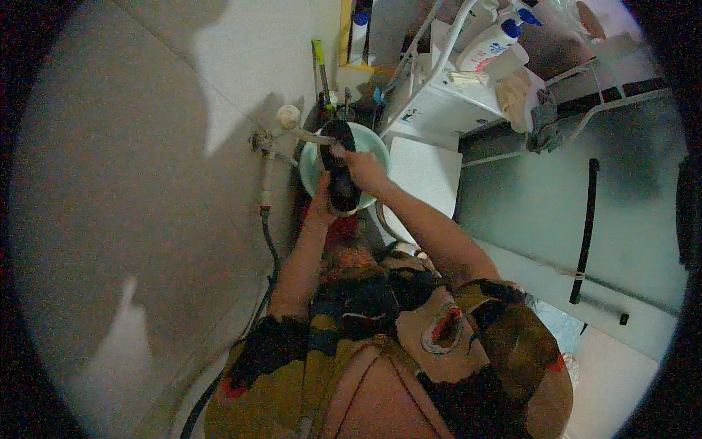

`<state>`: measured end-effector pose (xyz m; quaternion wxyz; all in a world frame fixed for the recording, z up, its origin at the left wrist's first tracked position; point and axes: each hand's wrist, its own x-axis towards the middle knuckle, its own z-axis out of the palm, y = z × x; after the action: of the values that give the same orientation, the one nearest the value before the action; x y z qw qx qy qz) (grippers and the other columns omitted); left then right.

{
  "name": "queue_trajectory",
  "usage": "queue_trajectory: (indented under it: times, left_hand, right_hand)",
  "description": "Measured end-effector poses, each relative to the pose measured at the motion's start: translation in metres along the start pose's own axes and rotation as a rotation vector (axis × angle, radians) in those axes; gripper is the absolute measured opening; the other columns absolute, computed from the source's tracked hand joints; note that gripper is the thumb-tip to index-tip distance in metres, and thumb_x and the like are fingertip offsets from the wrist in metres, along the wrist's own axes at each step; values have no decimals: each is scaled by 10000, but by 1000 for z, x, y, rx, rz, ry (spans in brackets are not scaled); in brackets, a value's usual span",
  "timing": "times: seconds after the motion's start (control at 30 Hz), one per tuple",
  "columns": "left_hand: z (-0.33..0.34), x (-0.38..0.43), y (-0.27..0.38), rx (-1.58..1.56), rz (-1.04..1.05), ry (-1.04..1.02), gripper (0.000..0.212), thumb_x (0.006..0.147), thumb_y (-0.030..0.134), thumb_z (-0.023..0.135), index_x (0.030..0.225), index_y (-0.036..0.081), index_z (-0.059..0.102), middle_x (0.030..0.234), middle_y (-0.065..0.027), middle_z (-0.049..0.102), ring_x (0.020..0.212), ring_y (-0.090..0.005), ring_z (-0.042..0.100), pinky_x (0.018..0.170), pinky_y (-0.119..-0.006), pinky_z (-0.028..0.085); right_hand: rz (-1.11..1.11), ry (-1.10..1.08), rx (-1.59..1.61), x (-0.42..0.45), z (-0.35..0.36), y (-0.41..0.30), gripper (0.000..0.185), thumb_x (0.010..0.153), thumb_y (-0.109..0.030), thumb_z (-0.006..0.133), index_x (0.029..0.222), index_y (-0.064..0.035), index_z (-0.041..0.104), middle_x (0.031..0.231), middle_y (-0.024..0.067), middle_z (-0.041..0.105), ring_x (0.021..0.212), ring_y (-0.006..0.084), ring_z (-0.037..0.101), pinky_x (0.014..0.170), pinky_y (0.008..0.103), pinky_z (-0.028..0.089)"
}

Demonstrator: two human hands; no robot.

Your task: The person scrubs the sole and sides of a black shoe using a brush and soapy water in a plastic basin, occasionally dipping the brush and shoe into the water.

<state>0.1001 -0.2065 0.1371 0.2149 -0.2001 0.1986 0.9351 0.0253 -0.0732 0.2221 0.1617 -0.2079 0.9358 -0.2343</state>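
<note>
A dark shoe (344, 189) with a pale sole edge is held lengthwise over a pale green basin (379, 147). My left hand (323, 202) grips it from the left, near the end closest to me. From the right, my right hand (366, 169) closes on the shoe's middle; what lies under its curled fingers is hidden. A pale tap (315, 137) reaches out from the left wall, its spout ending at the shoe. Blur and dim light hide whether water runs.
Close on the right is a white panel (425, 170). Beyond it a white rack (452, 41) carries a pump bottle (491, 46) and cloths (515, 96). Behind the basin, a green-and-black handle (322, 71) leans upright. A dark hose (269, 241) hangs down the left wall.
</note>
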Motion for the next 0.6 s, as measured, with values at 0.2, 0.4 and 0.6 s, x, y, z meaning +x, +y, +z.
queue_trajectory:
  times: [0.2, 0.4, 0.6]
  left_hand:
    - [-9, -13, 21, 65, -71, 2, 528, 887, 463, 526, 1280, 119, 447, 1207, -73, 545, 1059, -237, 563, 848, -401, 518]
    - [-24, -13, 8, 3, -37, -5, 520, 892, 460, 517, 1274, 113, 454, 1189, -75, 554, 1035, -235, 572, 828, -391, 525]
    - [-9, -21, 9, -110, -157, -393, 524, 886, 462, 526, 1262, 102, 470, 1158, -73, 572, 1048, -225, 566, 817, -383, 527]
  right_hand:
    - [208, -99, -107, -21, -12, -16, 384, 855, -105, 449, 1227, -173, 519, 876, 198, 635, 799, 367, 633, 650, 474, 505]
    - [-35, 52, 89, -23, -10, -44, 287, 852, -129, 462, 1111, -121, 585, 818, 198, 641, 748, 390, 632, 654, 494, 500]
    - [190, 30, -97, -17, 6, 9, 267, 910, -275, 428, 1111, -177, 573, 741, 159, 635, 707, 359, 644, 606, 489, 507]
